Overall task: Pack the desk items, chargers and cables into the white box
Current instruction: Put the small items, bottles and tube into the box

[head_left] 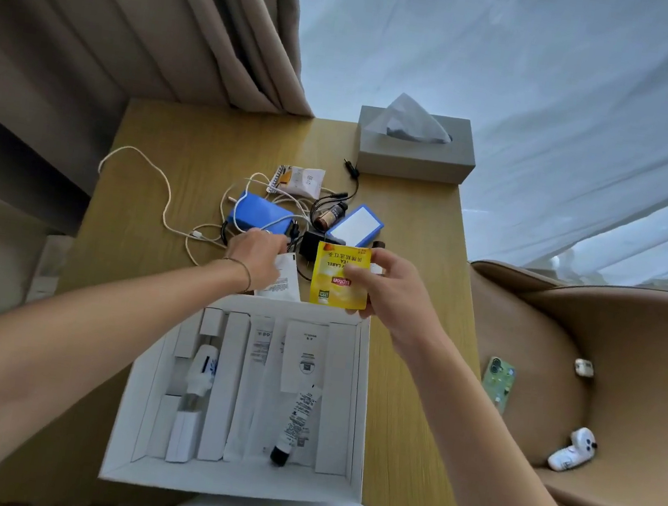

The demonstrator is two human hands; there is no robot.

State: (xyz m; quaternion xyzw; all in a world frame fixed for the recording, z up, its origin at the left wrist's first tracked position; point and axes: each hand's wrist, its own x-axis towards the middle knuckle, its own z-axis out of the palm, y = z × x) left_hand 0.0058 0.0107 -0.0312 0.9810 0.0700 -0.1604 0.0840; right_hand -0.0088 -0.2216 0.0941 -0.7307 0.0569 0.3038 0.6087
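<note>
Right hand (387,289) pinching a yellow Lipton tea sachet (340,275) between thumb and fingers, held just above the far rim of the open white cardboard box (363,405) on the wooden surface (194,137). Left hand (257,257) reaching, fingers curled down, into the tangle of white cables (162,192) by the blue rectangular power bank (259,211); whether anything is gripped, cannot tell. Inside the box, a white tube with a black cap (296,424) and a white charger (201,373) among white dividers.
</note>
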